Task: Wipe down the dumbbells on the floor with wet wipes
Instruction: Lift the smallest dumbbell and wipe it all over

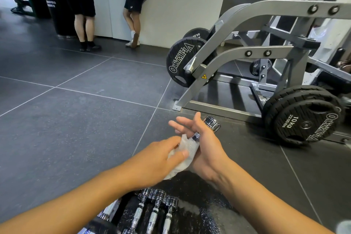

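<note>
My right hand point(205, 150) supports a small chrome dumbbell point(212, 123) above the floor, its fingers spread out straight; the bar lies across the palm and one chrome head sticks out past the hand. My left hand point(157, 157) pinches a white wet wipe point(182, 159) between thumb and fingers, wrapped over the near end of that dumbbell, which the wipe hides. Several more chrome dumbbells point(156, 209) lie side by side on the floor below my forearms.
A grey plate-loaded machine point(237, 53) with black weight plates point(303, 123) stands close on the right. Two people point(83, 15) stand at a white counter point(180, 13) at the back. Dark tiled floor point(76, 119) spreads to the left; a wet patch point(207, 211) glistens beside the dumbbells.
</note>
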`<state>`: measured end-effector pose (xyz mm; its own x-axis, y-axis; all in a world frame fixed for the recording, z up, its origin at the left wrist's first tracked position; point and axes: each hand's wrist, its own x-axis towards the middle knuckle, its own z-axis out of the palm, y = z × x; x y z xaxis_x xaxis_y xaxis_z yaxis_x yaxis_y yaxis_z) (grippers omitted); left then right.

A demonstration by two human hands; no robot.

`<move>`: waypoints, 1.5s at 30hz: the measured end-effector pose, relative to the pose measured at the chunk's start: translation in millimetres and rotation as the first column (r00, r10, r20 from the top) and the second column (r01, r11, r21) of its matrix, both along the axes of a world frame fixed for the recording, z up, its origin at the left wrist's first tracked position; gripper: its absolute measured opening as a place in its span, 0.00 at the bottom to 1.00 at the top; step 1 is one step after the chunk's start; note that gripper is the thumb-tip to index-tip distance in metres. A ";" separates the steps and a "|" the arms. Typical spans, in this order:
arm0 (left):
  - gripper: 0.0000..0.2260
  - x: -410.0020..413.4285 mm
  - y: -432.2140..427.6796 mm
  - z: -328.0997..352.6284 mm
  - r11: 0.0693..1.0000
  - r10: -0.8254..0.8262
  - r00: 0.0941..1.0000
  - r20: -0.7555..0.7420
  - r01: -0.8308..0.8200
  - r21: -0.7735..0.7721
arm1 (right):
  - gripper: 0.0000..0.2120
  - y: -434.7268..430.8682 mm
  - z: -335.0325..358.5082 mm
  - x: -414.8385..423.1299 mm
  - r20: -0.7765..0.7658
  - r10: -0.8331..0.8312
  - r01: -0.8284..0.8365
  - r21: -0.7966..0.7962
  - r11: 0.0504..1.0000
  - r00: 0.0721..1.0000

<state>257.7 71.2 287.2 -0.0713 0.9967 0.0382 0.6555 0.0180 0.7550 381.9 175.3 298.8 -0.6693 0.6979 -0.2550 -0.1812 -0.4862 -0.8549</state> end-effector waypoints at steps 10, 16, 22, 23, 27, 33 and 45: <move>0.08 6.2 -0.3 19.7 0.946 -0.071 0.849 0.523 0.224 -0.236 | 0.35 -9.3 4.7 1.1 0.018 0.307 -0.307 0.135 0.942 0.952; 0.18 20.5 -13.1 15.2 0.896 0.127 0.356 0.926 0.360 -0.261 | 0.34 -14.2 11.6 3.2 -0.165 0.543 -0.504 0.227 0.833 0.823; 0.10 30.4 -5.6 19.3 0.975 0.035 0.735 0.677 0.122 -0.184 | 0.34 -9.7 12.8 8.9 0.003 0.447 -0.430 0.275 0.860 0.895; 0.09 30.5 -3.3 20.2 0.986 0.010 0.851 0.525 0.078 -0.145 | 0.32 -9.8 11.7 8.2 0.040 0.405 -0.400 0.272 0.875 0.913; 0.04 27.4 4.4 13.9 0.999 0.039 0.976 -0.212 -0.044 -0.018 | 0.30 -8.9 -0.6 0.4 0.157 0.199 -0.236 0.278 0.931 0.967; 0.06 10.2 7.7 9.3 0.991 -0.041 0.997 -0.061 0.033 -0.126 | 0.32 -6.3 1.1 -2.3 0.031 0.154 -0.157 0.171 0.973 0.988; 0.05 8.6 -8.8 19.4 0.915 0.024 0.582 0.813 0.314 -0.252 | 0.30 -13.1 17.1 -3.4 -0.398 0.184 -0.187 0.034 0.982 0.899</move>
<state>266.3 62.4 306.7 0.2428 0.9260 -0.2891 -0.1794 0.3357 0.9247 378.6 162.2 315.9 -0.8329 0.5506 0.0563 -0.4118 -0.5486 -0.7277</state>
